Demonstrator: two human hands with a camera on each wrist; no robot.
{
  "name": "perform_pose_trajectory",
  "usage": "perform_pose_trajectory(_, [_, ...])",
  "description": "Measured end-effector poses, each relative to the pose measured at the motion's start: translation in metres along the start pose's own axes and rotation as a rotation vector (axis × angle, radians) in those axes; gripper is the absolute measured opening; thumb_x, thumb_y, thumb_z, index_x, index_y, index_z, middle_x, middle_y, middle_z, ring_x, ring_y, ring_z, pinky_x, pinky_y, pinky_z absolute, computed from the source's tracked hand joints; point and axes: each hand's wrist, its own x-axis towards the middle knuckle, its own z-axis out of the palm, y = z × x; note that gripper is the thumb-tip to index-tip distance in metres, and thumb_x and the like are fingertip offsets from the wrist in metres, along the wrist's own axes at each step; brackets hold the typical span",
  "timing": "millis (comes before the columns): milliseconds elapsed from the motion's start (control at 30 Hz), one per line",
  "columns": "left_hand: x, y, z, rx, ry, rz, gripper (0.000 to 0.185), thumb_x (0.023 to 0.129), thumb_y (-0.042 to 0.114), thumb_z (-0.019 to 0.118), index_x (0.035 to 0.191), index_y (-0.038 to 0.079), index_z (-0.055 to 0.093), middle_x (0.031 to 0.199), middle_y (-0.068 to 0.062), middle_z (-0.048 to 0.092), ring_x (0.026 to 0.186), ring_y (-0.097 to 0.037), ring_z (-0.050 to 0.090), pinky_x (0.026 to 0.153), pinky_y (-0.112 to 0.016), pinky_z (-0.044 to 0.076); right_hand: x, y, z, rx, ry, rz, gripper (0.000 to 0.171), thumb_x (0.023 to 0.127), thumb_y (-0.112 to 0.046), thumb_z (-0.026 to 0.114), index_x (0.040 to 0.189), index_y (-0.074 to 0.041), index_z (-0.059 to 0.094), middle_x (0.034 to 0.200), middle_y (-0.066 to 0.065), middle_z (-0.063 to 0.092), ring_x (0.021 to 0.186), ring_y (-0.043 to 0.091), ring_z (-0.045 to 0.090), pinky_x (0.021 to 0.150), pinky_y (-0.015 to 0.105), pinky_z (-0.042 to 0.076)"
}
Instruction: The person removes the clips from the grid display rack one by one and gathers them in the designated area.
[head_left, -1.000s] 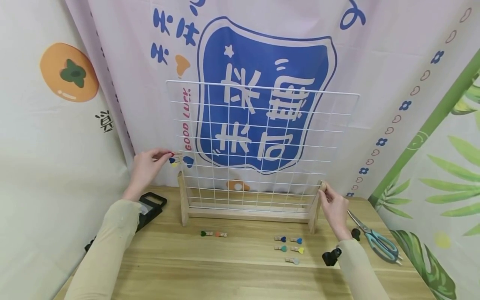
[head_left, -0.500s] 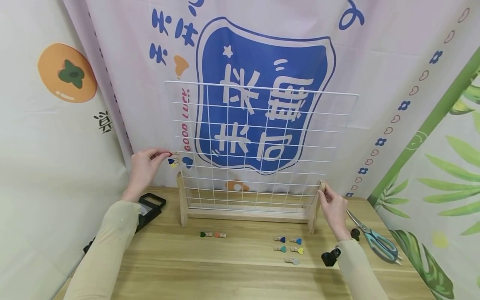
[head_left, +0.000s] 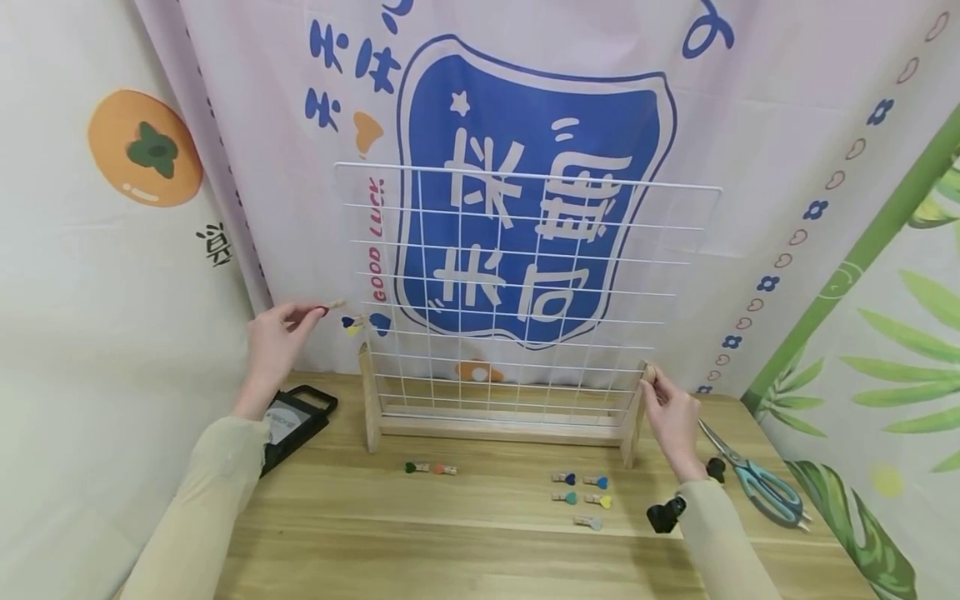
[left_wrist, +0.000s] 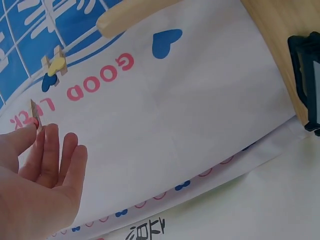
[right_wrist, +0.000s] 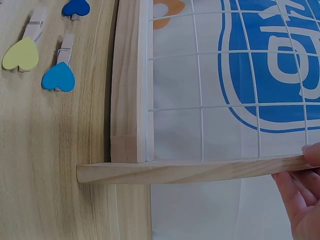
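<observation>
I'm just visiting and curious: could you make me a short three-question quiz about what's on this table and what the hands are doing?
1. True or false: the right hand holds the scissors.
2. What does the left hand pinch? A) a small wooden clip B) a pen C) a coin
3. Fill in: the yellow heart clip hangs on the left edge of the white wire ____.

Key:
1. False. The right hand's grip is on the top of the wooden stand's right post; the scissors lie apart on the table.
2. A, a small wooden clip.
3. grid.
</observation>
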Motion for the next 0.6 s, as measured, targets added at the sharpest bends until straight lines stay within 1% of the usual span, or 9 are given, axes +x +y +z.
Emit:
perform_pose_trajectory(33, [-0.003, 0.001, 0.000, -0.006, -0.010, -0.013, 0.028, 0.097, 0.024, 0.065, 0.104, -0.002, 0.073, 0.102, -0.023, 0.075, 0.075, 0.026, 0.046, 0.070, 0.007, 0.037, 0.000, 0.000, 0.000, -0.002, -0.005, 0.002, 0.031, 0.093, -0.006, 0.067, 0.124, 0.003, 0.066, 0.110, 0.027, 0.070, 0.094, 0.043, 0.072, 0.076, 0.038, 0.056])
perform_pose_trajectory(67, [-0.006, 0.001, 0.000, -0.009, -0.022, -0.023, 0.028, 0.097, 0.025, 0.064, 0.104, -0.001, 0.073, 0.103, -0.023, 0.075, 0.076, 0.025, 0.046, 0.070, 0.007, 0.037, 0.000, 0.001, -0.001, -0.002, -0.009, 0.005, 0.032, 0.094, -0.006, 0.066, 0.124, 0.003, 0.065, 0.111, 0.027, 0.070, 0.094, 0.043, 0.072, 0.077, 0.039, 0.056])
perform_pose_trajectory(133, [-0.013, 0.001, 0.002, -0.006, -0.040, -0.027, 0.028, 0.097, 0.026, 0.064, 0.105, 0.000, 0.073, 0.104, -0.021, 0.075, 0.077, 0.024, 0.047, 0.070, 0.006, 0.038, 0.001, 0.002, -0.001, 0.000, -0.010, 0.003, 0.032, 0.094, -0.005, 0.066, 0.124, 0.003, 0.065, 0.111, 0.028, 0.070, 0.094, 0.043, 0.072, 0.076, 0.036, 0.056])
perform_pose_trajectory(233, [-0.026, -0.001, 0.008, -0.009, -0.074, -0.002, 0.026, 0.097, 0.024, 0.065, 0.105, 0.002, 0.073, 0.103, -0.019, 0.076, 0.080, 0.019, 0.050, 0.070, 0.005, 0.040, 0.001, 0.002, -0.001, 0.017, 0.000, -0.001, 0.032, 0.093, -0.004, 0.066, 0.123, 0.004, 0.065, 0.111, 0.028, 0.069, 0.094, 0.043, 0.072, 0.073, 0.012, 0.054])
perform_pose_trajectory(300, [-0.034, -0.003, 0.015, -0.006, -0.088, 0.019, 0.023, 0.096, 0.023, 0.066, 0.104, 0.002, 0.074, 0.102, -0.018, 0.076, 0.082, 0.011, 0.057, 0.070, 0.005, 0.041, 0.002, 0.002, -0.001, 0.029, 0.011, -0.009, 0.031, 0.093, -0.003, 0.066, 0.123, 0.004, 0.065, 0.110, 0.029, 0.069, 0.093, 0.044, 0.072, 0.071, -0.004, 0.045])
perform_pose_trajectory(367, [-0.043, -0.006, 0.022, -0.009, -0.106, 0.031, 0.021, 0.095, 0.020, 0.067, 0.103, 0.002, 0.074, 0.100, -0.018, 0.076, 0.083, -0.003, 0.066, 0.070, 0.003, 0.044, 0.002, 0.002, -0.001, 0.040, 0.017, -0.014, 0.031, 0.092, -0.002, 0.066, 0.123, 0.005, 0.065, 0.110, 0.029, 0.069, 0.092, 0.045, 0.072, 0.070, -0.012, 0.034])
perform_pose_trajectory(433, [-0.053, -0.008, 0.030, -0.002, -0.127, 0.032, 0.018, 0.094, 0.018, 0.068, 0.102, 0.002, 0.074, 0.099, -0.018, 0.076, 0.084, -0.018, 0.071, 0.070, -0.003, 0.050, 0.002, 0.002, 0.000, 0.045, 0.015, -0.015, 0.031, 0.092, -0.002, 0.066, 0.123, 0.005, 0.065, 0.110, 0.030, 0.069, 0.092, 0.045, 0.072, 0.069, -0.013, 0.032])
perform_pose_trajectory(500, [-0.064, -0.009, 0.038, -0.005, -0.163, 0.024, 0.016, 0.093, 0.016, 0.070, 0.101, 0.003, 0.074, 0.097, -0.018, 0.077, 0.087, -0.029, 0.073, 0.071, -0.014, 0.057, 0.002, 0.002, 0.000, 0.049, 0.009, -0.009, 0.031, 0.092, -0.002, 0.066, 0.123, 0.005, 0.065, 0.111, 0.030, 0.068, 0.093, 0.045, 0.071, 0.069, -0.013, 0.032])
perform_pose_trajectory(600, [-0.081, -0.008, 0.050, -0.018, -0.238, 0.033, 0.013, 0.091, 0.014, 0.071, 0.100, 0.004, 0.075, 0.095, -0.015, 0.077, 0.087, -0.030, 0.073, 0.075, -0.029, 0.062, 0.002, 0.002, 0.001, 0.048, 0.002, -0.003, 0.031, 0.093, -0.002, 0.066, 0.123, 0.005, 0.065, 0.112, 0.029, 0.068, 0.094, 0.045, 0.071, 0.069, -0.012, 0.033])
